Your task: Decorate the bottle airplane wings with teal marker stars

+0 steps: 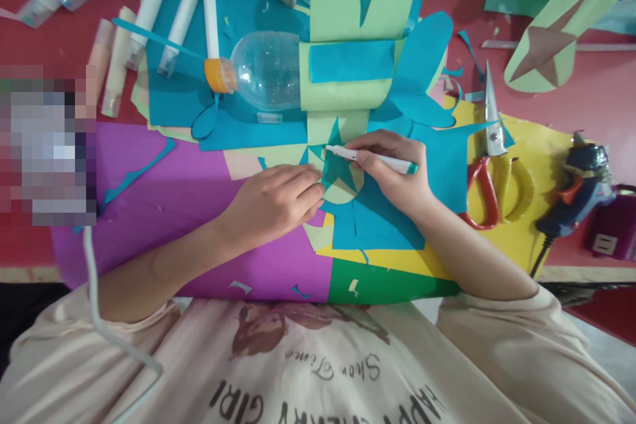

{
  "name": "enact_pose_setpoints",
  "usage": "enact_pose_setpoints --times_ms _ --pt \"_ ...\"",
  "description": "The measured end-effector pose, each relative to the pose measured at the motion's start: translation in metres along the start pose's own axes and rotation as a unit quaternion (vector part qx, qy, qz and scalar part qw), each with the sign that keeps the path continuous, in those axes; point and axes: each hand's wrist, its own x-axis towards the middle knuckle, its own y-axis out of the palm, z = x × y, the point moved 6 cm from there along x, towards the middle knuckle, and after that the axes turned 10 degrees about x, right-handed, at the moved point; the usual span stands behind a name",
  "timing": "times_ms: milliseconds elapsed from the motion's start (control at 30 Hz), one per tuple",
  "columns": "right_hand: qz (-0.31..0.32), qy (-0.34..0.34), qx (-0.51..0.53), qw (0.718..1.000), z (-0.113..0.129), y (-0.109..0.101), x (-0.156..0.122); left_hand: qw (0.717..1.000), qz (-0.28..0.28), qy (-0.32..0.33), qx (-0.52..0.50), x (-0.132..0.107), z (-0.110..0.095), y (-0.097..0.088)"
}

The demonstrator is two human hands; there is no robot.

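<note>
A white marker (385, 159) with a green end is gripped in my right hand (397, 165). Its tip touches the edge of a green star (338, 162) on a pale green paper strip (342, 193). Part of the star is coloured in, and a lower wedge shows pale. My left hand (283, 199) lies flat with fingers stretched out, their tips at the strip's left edge. Just beyond is a clear plastic bottle (268, 69) on its side, with an orange cap (214, 75) and a blue paper band (352, 61) over pale green paper around its body.
Several markers (149, 13) lie at the upper left. Scissors (489, 152) with red and yellow handles and a glue gun (576, 189) are on the right. Blue paper petals (424, 66) stand by the bottle's base. Purple paper (199, 212) and paper scraps cover the near side.
</note>
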Motion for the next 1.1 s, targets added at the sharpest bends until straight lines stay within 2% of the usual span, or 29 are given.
enact_pose_setpoints --times_ms 733,1100 --pt "0.044 -0.024 -0.039 0.998 0.0062 0.0014 0.0008 1.000 0.010 -0.003 -0.005 -0.0005 -0.0005 0.0008" --pt "0.037 -0.004 -0.040 0.999 0.0044 -0.0005 0.0020 1.000 0.012 -0.002 -0.007 -0.0008 -0.0001 0.0010"
